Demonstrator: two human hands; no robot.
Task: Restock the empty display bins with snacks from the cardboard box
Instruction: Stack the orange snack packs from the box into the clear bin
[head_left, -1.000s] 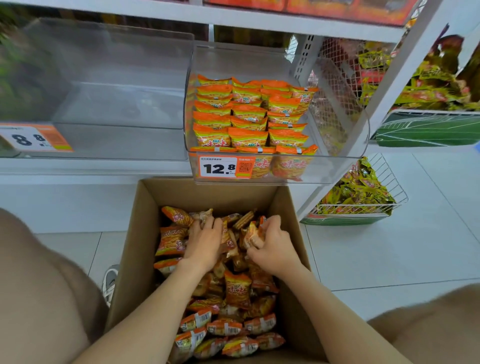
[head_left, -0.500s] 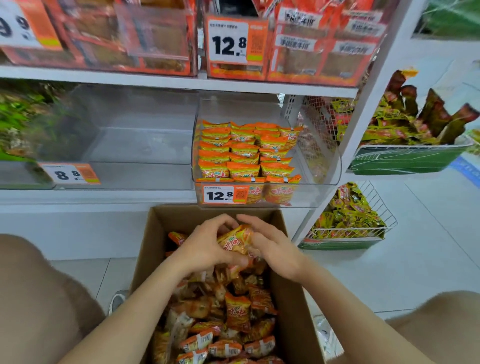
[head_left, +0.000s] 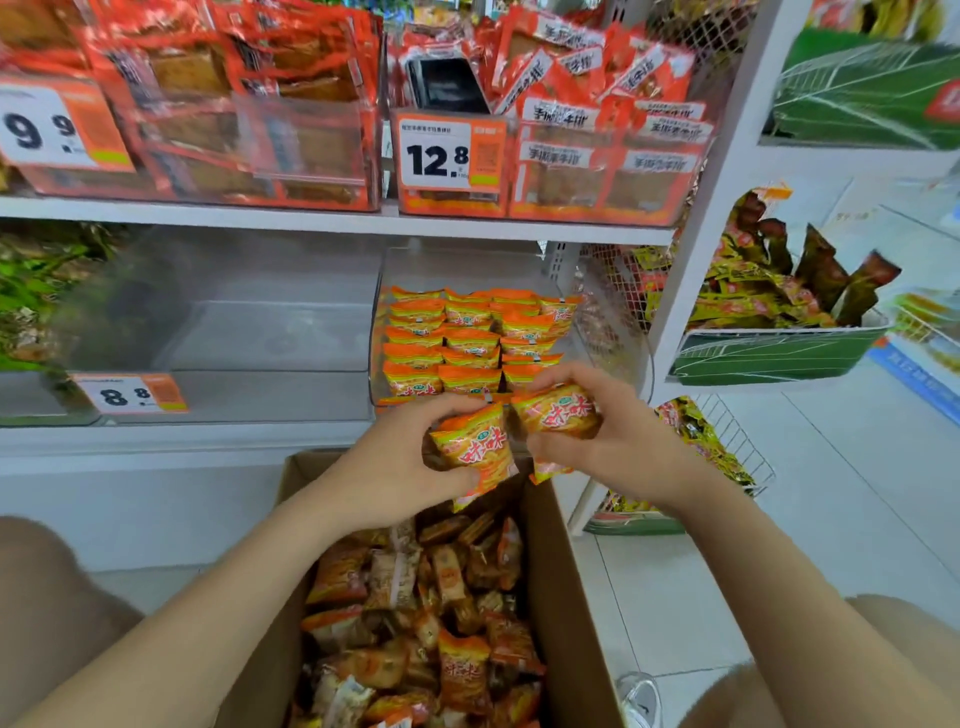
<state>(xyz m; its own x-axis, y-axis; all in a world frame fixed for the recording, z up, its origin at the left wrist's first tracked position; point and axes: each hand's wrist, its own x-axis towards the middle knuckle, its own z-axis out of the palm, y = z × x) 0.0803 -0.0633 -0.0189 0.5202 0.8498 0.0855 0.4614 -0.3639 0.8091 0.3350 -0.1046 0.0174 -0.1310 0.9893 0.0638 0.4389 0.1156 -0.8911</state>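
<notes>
My left hand (head_left: 400, 467) grips an orange snack packet (head_left: 475, 452) above the far end of the open cardboard box (head_left: 566, 597). Beside it, my right hand (head_left: 618, 441) grips a second orange snack packet (head_left: 558, 413). Both hands hover just in front of the clear display bin (head_left: 618, 338), which holds neat rows of the same orange packets (head_left: 467, 338). The box below is full of loose orange packets (head_left: 431, 623). To the left stands a clear bin (head_left: 249, 317) with nothing visible in it, marked 8.8.
The upper shelf (head_left: 337, 221) carries bins of red packets with 9.9 and 12.8 price tags. Right of the white upright (head_left: 696, 249) are a wire basket (head_left: 737, 447) and green trays (head_left: 769, 353) of yellow-green snacks. White tiled floor (head_left: 857, 519) lies at right.
Both hands left the box's contents, each gripping a packet, and rose toward the stocked bin. The view tilted up, revealing the upper shelf.
</notes>
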